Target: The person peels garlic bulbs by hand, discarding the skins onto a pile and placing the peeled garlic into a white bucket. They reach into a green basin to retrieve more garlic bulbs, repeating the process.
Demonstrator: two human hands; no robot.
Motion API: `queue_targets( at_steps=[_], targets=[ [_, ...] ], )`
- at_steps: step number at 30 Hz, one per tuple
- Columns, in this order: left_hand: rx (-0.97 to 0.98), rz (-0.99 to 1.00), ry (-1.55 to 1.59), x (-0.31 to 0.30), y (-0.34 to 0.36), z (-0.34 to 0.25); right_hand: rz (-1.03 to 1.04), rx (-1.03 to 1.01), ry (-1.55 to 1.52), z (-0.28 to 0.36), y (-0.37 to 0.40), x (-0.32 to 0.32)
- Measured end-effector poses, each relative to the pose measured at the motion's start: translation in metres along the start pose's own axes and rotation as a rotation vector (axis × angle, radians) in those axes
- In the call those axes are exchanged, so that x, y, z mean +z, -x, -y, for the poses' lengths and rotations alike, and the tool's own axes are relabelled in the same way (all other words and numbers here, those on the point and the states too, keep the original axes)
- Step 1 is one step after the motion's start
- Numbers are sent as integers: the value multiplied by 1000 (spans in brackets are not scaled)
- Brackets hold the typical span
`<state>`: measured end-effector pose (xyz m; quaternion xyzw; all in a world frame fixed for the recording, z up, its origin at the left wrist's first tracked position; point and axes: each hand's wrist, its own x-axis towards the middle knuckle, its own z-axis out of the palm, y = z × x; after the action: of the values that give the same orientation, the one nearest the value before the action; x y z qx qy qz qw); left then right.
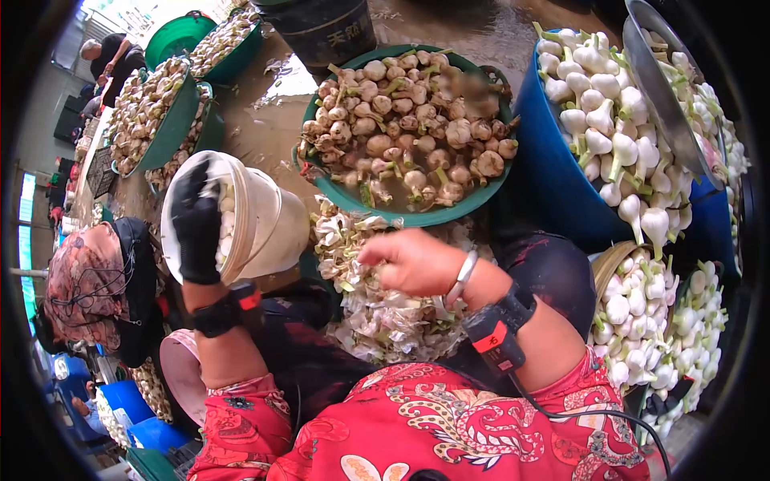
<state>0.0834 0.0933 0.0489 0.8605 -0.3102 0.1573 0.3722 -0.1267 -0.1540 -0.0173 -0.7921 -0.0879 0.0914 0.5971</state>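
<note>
My left hand (196,228), in a black glove, is at the mouth of a white bucket (273,220) on my left. Its fingers point into the bucket and look stretched out; I see nothing held in them. Pale garlic bulbs (227,216) show inside the bucket beyond the glove. My right hand (419,263) is bare, with a bracelet at the wrist, and hovers over a heap of garlic skins and trimmings (393,321) between my knees. Its index finger reaches out to the left, apart from the thumb, with nothing visible between them. Just ahead, a green basin (449,216) holds unpeeled garlic bulbs (401,120) in murky water.
On the right, a blue tub (553,160) heaped with cleaned garlic has a metal bowl (670,88) leaning on it. More garlic (642,321) fills containers nearer me. A dark bucket (325,32) stands behind the basin. Green tubs (172,132) and people (104,289) are at left.
</note>
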Motion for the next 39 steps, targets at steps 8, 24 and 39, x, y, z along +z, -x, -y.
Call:
queue_targets(
  at_steps=[8, 24, 39],
  targets=[
    [212, 1130, -511, 251, 45, -11, -797, 228, -973, 21, 6, -83],
    [-798, 749, 961, 127, 13, -74, -556, 92, -148, -1, -12, -35],
    [-380, 381, 888, 96, 37, -83, -2, 157, 237, -17, 0, 4]
  ],
)
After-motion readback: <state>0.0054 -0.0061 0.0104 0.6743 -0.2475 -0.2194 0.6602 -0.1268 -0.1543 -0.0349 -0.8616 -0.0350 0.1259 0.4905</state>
